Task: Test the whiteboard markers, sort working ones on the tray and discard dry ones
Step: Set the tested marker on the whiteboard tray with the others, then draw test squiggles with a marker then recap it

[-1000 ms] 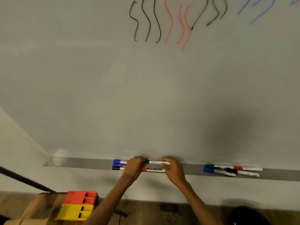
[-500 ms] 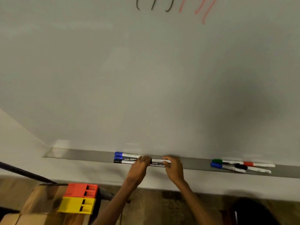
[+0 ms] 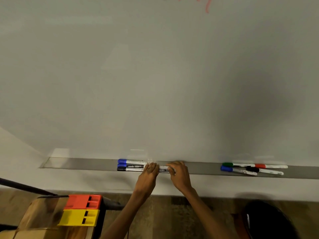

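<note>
Both hands have sunk onto the grey tray (image 3: 86, 163) with the camlin-labelled marker (image 3: 163, 169), just right of three capped markers (image 3: 133, 166). The left hand (image 3: 149, 173) and right hand (image 3: 179, 175) curl over its ends, apparently gripping it. The red scribble (image 3: 207, 7) has nearly left view.

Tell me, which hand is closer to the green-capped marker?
Right. The right hand is left of the green-capped marker; the left hand is farther left.

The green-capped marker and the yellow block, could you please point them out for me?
green-capped marker (image 3: 227, 164), head view, on its cap.
yellow block (image 3: 72, 217), head view, on its top face.
</note>
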